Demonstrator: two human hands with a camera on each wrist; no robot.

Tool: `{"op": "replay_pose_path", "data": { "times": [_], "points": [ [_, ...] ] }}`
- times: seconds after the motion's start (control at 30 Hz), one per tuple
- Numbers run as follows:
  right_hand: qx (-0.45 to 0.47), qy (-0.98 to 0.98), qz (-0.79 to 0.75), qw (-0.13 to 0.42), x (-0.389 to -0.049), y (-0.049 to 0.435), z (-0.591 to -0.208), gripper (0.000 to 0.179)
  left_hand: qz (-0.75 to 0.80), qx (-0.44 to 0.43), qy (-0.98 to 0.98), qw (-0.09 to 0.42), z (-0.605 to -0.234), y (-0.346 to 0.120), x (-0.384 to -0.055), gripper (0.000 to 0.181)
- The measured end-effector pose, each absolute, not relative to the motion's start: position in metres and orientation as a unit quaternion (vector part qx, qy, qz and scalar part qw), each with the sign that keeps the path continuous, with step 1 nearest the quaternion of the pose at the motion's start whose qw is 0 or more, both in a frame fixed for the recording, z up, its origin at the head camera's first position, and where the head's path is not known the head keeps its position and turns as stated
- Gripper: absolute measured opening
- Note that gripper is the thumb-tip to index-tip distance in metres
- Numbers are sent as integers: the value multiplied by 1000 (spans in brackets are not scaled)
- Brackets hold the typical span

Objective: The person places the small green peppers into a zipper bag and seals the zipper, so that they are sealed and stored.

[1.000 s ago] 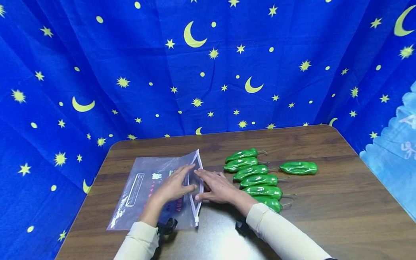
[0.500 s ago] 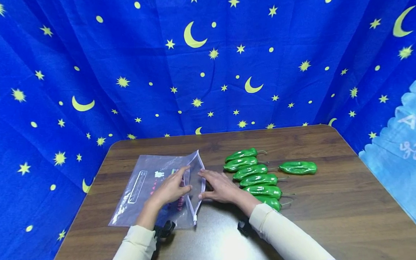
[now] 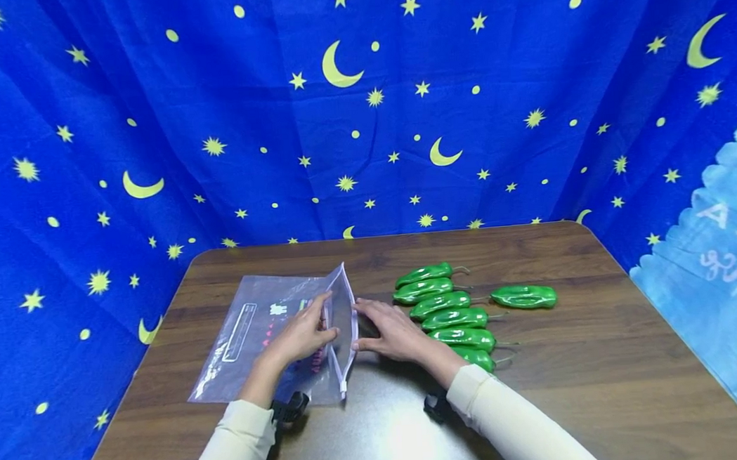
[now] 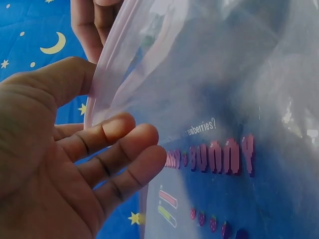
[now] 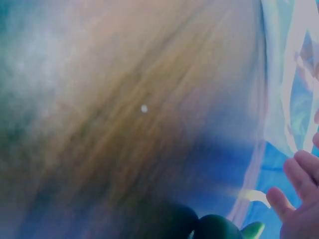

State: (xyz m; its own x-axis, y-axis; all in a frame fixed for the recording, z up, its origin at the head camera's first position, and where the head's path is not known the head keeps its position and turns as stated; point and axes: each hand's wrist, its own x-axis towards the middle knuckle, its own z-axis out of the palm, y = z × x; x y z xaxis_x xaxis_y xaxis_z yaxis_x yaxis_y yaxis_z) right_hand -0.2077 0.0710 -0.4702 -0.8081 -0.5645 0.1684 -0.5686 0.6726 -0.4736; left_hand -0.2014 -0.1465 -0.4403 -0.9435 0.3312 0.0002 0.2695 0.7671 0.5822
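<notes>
A clear zip bag (image 3: 248,336) with printed figures lies on the wooden table, its white-edged mouth spread wide toward the right. At the mouth's left edge is my left hand (image 3: 299,333), thumb and index finger apart. In the left wrist view that thumb (image 4: 70,82) reaches over the rim, with several fingers (image 4: 119,164) extended outside the printed film. My right hand (image 3: 396,330) touches the mouth's right edge with spread thumb and fingers. In the right wrist view only part of this hand (image 5: 301,204) shows. A white slider (image 3: 343,388) sits at the mouth's near end.
Several green peppers (image 3: 455,318) form a column just right of my right hand, stems to the right. One more pepper (image 3: 523,296) lies apart further right. A blue curtain (image 3: 361,104) with moons and stars hangs behind the table (image 3: 574,386).
Both hands have drawn slightly apart, my left fingers shifting left and my right ones right. The bag's mouth has widened between them. The peppers have not moved.
</notes>
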Motion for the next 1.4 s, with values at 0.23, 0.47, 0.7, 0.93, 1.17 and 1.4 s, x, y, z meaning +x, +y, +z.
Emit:
{"op": "replay_pose_path", "data": {
  "times": [0.23,0.47,0.7,0.93,1.17,1.4],
  "points": [
    [308,-905,293,26,-197,78,-464,72,309,164,936,44,-443,-148,-202,76],
    [302,-896,321,52,-181,92,-455,72,345,169,922,44,-447,-150,-200,72],
    [284,-889,355,63,-171,108,-441,72,382,170,908,39,-451,-153,-200,71],
    [271,-884,371,84,-165,125,-430,73,400,151,904,18,-452,-155,-199,71],
    [246,-886,386,77,-160,140,-425,73,420,134,898,7,-454,-154,-198,73],
    [223,-893,381,85,-157,155,-425,75,417,118,901,-9,-455,-153,-199,74]
  ]
}}
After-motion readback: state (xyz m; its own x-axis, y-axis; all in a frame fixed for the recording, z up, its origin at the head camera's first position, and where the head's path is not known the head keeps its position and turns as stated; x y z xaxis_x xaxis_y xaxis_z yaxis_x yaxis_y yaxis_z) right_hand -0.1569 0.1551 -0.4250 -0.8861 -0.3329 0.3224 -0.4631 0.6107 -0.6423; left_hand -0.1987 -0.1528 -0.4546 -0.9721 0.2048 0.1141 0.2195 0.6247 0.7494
